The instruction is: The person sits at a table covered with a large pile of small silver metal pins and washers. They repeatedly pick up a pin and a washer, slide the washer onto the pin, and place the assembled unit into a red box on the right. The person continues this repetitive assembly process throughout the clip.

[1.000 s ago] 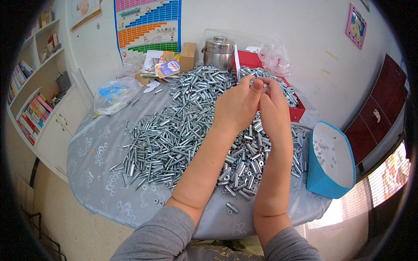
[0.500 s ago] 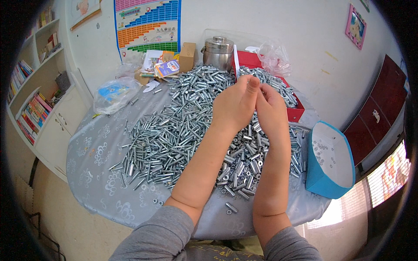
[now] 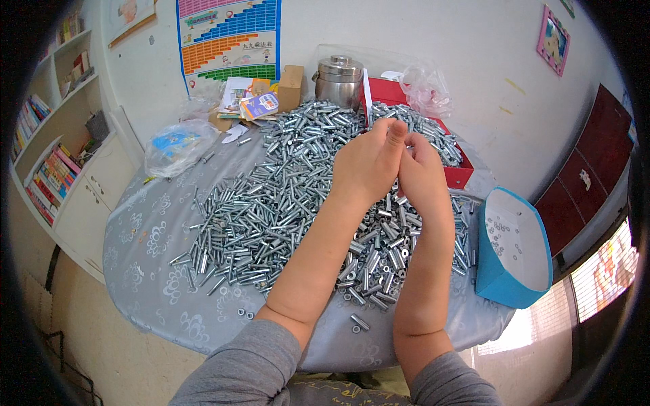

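My left hand (image 3: 365, 164) and my right hand (image 3: 424, 174) meet above a large heap of metal bolts (image 3: 264, 210). Both hands have their fingers curled inward, with the left thumb pointing up. Whatever they hold between them is hidden behind the hands. Beneath my forearms lie metal sleeves (image 3: 372, 260) and small nuts (image 3: 388, 271), mixed at the near side of the heap. One loose sleeve (image 3: 360, 322) rests close to the table's front edge, with a nut (image 3: 356, 329) beside it.
A red box (image 3: 460, 178) full of metal pieces sits behind my hands. At right stands a blue box (image 3: 511, 296) with small rings inside. Along the back are a steel pot (image 3: 339, 84), booklets (image 3: 259, 106) and a plastic bag (image 3: 177, 150). Grey cloth (image 3: 152, 284) covers the table.
My right hand has shifted slightly to the right and its wrist has turned a little. The left hand has hardly moved. The heap looks the same.
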Demonstrator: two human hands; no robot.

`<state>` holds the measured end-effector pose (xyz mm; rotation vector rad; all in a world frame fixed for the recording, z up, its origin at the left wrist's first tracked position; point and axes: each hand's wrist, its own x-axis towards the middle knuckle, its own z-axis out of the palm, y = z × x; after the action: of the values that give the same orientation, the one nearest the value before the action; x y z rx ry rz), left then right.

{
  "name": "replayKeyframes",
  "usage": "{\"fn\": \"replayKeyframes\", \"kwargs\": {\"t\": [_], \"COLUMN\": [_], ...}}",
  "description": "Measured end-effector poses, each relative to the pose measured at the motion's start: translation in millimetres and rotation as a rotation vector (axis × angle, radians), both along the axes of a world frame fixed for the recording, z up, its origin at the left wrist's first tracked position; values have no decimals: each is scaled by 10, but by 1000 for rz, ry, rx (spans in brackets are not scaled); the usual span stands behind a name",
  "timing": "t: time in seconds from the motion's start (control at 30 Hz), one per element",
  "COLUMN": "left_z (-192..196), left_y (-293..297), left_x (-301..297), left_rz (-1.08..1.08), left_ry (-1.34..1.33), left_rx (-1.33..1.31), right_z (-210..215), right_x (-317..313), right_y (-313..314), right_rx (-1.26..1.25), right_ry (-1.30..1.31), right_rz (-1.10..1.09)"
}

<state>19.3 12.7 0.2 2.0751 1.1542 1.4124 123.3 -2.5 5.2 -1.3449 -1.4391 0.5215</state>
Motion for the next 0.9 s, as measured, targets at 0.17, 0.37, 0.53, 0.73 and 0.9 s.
{"fn": "replayKeyframes", "kwargs": {"t": [0.17, 0.37, 0.53, 0.73, 0.9], "left_z": [-39, -36, -30, -47, -33], "left_y": [60, 90, 70, 87, 89], "left_x": [27, 1, -6, 30, 17], "left_rz": [10, 72, 73, 81, 117], "left_ry": [-38, 32, 29, 55, 62], "left_rx": [29, -38, -65, -93, -119], "right_z": [-19, -31, -5, -130, -85], "right_x": [28, 68, 73, 116, 80], "right_y": [44, 85, 58, 161, 111], "right_rx": [51, 9, -9, 94, -17], "right_ry": [185, 42, 38, 6, -17], "right_rz": [96, 112, 109, 91, 65]}}
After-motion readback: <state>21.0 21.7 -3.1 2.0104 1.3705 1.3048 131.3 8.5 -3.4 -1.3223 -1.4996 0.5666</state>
